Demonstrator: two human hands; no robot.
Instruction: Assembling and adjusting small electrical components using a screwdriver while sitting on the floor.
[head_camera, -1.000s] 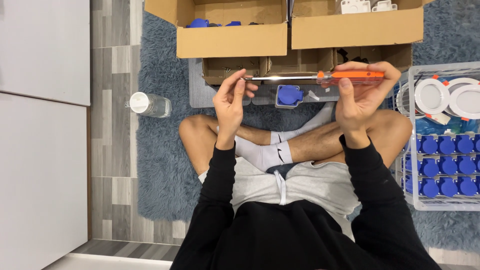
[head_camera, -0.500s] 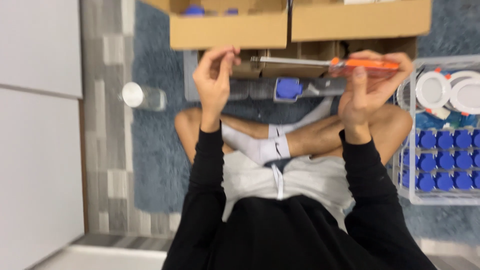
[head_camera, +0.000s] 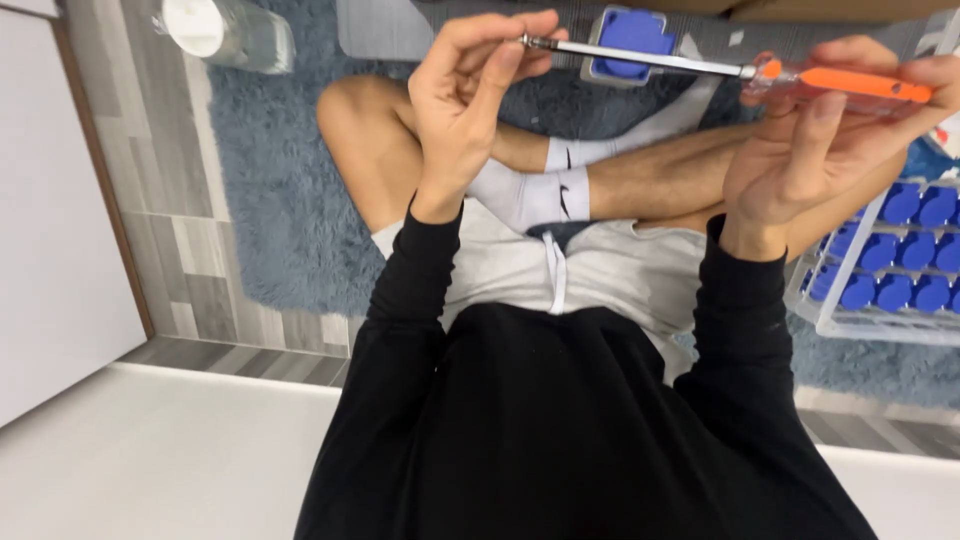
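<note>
Screwdriver (head_camera: 720, 68), orange handle, steel shaft, held level above crossed legs. R hand (head_camera: 800, 150) wraps the handle, fingers curled round it. L hand (head_camera: 465, 95) pinches the shaft tip btwn thumb & fingertips; poss. a small bit there, can't tell. Advice: keep shaft steady, grip light. Blue-capped jars in rack (head_camera: 890, 285) just beside; blue rug (head_camera: 290, 220) below.

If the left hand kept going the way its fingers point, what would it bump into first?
Probably the screwdriver: the left hand already pinches its metal tip. Past that lies the blue rug, though depth is unclear.
</note>
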